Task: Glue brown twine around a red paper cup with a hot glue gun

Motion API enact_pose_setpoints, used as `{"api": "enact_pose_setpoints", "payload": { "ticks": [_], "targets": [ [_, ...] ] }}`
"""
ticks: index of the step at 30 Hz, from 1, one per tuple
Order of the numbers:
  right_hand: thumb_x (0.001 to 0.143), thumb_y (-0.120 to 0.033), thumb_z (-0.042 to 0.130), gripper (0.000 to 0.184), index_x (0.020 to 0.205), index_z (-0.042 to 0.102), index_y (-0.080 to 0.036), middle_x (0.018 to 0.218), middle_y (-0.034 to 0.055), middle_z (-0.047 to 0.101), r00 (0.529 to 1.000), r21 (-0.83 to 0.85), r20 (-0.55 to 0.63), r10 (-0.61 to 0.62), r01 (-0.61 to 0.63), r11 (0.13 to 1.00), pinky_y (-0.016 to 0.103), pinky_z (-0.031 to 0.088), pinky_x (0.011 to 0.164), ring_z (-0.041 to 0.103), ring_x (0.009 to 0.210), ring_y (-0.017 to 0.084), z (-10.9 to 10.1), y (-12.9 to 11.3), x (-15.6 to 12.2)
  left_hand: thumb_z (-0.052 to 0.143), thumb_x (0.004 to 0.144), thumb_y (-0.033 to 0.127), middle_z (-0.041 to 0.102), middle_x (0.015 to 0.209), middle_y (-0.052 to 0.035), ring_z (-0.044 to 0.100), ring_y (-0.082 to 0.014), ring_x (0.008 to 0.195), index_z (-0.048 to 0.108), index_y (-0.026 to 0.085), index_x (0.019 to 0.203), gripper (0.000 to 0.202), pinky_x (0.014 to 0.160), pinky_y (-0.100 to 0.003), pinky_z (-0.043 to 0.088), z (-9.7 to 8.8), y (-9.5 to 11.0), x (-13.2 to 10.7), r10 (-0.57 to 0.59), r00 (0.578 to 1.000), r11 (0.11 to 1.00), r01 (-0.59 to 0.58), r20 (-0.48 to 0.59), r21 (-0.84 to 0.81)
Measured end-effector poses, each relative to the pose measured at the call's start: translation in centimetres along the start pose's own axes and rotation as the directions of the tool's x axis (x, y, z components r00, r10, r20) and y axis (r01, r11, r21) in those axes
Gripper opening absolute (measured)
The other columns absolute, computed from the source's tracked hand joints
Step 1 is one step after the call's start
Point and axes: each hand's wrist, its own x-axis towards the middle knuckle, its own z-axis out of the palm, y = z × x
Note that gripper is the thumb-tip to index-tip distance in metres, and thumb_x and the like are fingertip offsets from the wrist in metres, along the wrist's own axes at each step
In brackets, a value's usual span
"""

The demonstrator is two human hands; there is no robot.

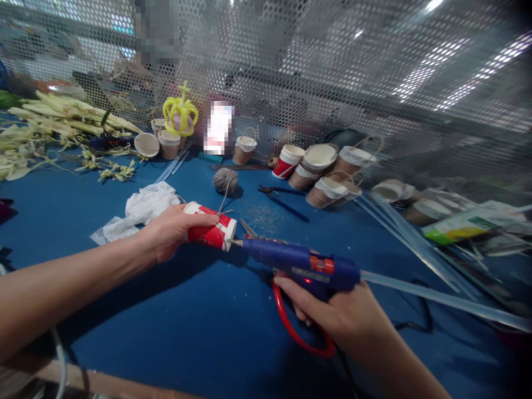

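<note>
My left hand (170, 230) is wrapped round a red and white paper cup (214, 230) lying on its side above the blue table (199, 327). My right hand (336, 316) grips a blue hot glue gun (299, 260) with a red trigger loop. The gun's nozzle touches the cup's base rim. A clear glue stick (436, 299) juts out of the gun's back to the right. A grey string runs from the cup to a grey ball of twine (225, 179) behind it.
Several paper cups (320, 172) lie at the back right, some wrapped in twine. Pliers (282, 198) lie beside them. Crumpled white plastic (143, 206) sits at the left, dried leaves (54, 130) at the far left. A yellow crown (180, 113) tops cups before a perforated metal screen (332, 66). Loose glue sticks (411, 238) lie at the right.
</note>
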Motion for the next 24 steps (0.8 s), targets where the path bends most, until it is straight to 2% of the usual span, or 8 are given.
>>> {"api": "enact_pose_setpoints", "payload": {
  "ticks": [2,5,13,18,21,24],
  "targets": [
    [0.075,-0.033,0.05,0.021,0.068,0.063,-0.017,0.047,0.0021,0.055,0.996,0.028,0.027,0.09,-0.091,0.995,0.03,0.047,0.041,0.051,0.042,0.016,-0.1,-0.2,0.1,0.073,0.057,0.026,0.071,0.071,-0.0072,0.062,-0.0167,0.062,0.067,0.01,0.078,0.027,0.065,-0.027,0.045,0.0,0.0,0.0,-0.008,1.0,1.0,0.007,-0.014,-0.006],
    [0.072,-0.033,0.052,0.019,0.066,0.063,-0.018,0.047,0.0015,0.055,0.987,0.057,0.041,0.155,-0.157,0.986,0.03,0.047,0.042,0.05,0.041,0.015,0.0,-0.2,0.2,0.073,0.058,0.025,0.071,0.07,-0.007,0.062,-0.0161,0.061,0.067,0.01,0.076,0.024,0.064,-0.027,0.046,0.0,0.1,-0.1,-0.014,1.0,1.0,0.013,-0.016,-0.012],
    [0.07,-0.037,0.054,0.023,0.063,0.062,-0.017,0.041,0.0001,0.052,0.966,0.065,0.017,0.26,-0.26,0.963,0.031,0.045,0.043,0.049,0.039,0.016,-0.4,-0.9,0.4,0.071,0.06,0.024,0.071,0.076,-0.009,0.062,-0.0177,0.066,0.067,0.01,0.078,0.023,0.067,-0.028,0.045,0.2,0.1,-0.1,-0.002,1.0,1.0,0.002,0.005,0.006],
    [0.069,-0.034,0.055,0.019,0.067,0.063,-0.017,0.038,-0.0019,0.05,0.964,0.101,0.066,0.258,-0.263,0.959,0.03,0.045,0.042,0.048,0.037,0.015,-0.2,-0.8,0.3,0.073,0.058,0.025,0.071,0.072,-0.0076,0.062,-0.0169,0.063,0.068,0.01,0.076,0.025,0.066,-0.027,0.045,0.2,0.1,-0.1,0.001,1.0,1.0,-0.001,0.003,0.001],
    [0.069,-0.034,0.057,0.019,0.059,0.06,-0.018,0.037,-0.0021,0.05,0.957,0.108,0.081,0.278,-0.286,0.952,0.028,0.044,0.041,0.048,0.036,0.014,-0.1,-0.8,0.3,0.073,0.058,0.025,0.071,0.071,-0.0067,0.062,-0.0164,0.062,0.068,0.01,0.074,0.023,0.066,-0.027,0.046,0.2,0.1,-0.2,0.016,1.0,1.0,-0.016,0.012,-0.009],
    [0.071,-0.037,0.056,0.028,0.05,0.054,-0.018,0.038,-0.0005,0.051,0.938,0.107,0.052,0.343,-0.347,0.932,0.027,0.043,0.042,0.048,0.036,0.013,-0.3,-1.2,0.3,0.073,0.058,0.024,0.071,0.069,-0.0055,0.062,-0.0151,0.061,0.068,0.011,0.074,0.021,0.065,-0.025,0.047,0.3,0.0,-0.3,0.031,0.999,0.999,-0.031,0.008,-0.014]
  ]
}}
